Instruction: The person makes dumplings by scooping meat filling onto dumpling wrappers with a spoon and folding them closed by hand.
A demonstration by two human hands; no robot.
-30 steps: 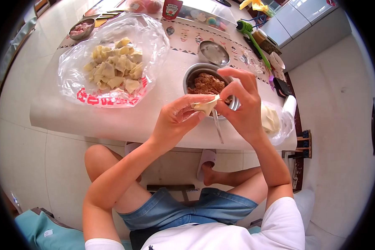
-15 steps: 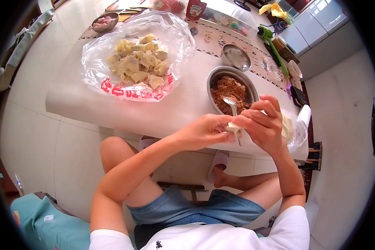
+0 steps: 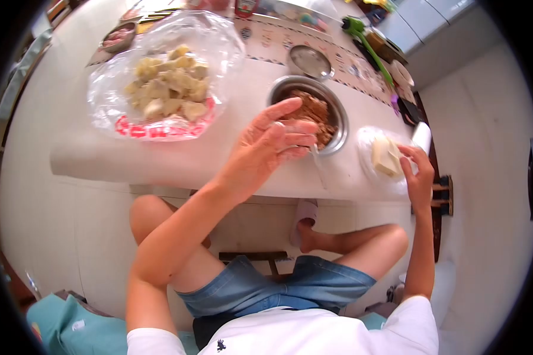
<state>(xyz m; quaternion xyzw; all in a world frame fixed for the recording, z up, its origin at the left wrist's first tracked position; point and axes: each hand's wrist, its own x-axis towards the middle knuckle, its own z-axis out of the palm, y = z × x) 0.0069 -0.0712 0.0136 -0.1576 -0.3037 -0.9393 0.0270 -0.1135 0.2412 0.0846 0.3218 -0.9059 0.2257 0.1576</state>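
Note:
My left hand (image 3: 269, 145) is raised in front of the metal bowl of minced filling (image 3: 320, 118), its floury fingers stretched out and apart, with nothing visible in them. Its fingers cover part of the bowl. A spoon (image 3: 320, 171) leans out over the bowl's near rim, its head hidden. At the right, my right hand (image 3: 419, 171) reaches the edge of a stack of pale dough wrappers (image 3: 386, 158) lying on clear plastic. The thumb and index finger are apart at the stack's side. Several folded wontons (image 3: 170, 89) lie on a plastic bag (image 3: 109, 97) at the left.
A smaller metal bowl (image 3: 310, 62) stands behind the filling bowl. At the far left is a bowl of pinkish pieces (image 3: 118, 36). A green-handled object (image 3: 376, 53) and a dark phone-like object (image 3: 410, 111) lie along the right side of the white-covered table (image 3: 237, 171).
My hands have parted: they were pinching a wrapper together over the table edge. The left moved left and opened; the right moved right to the wrapper stack. The view has shifted slightly.

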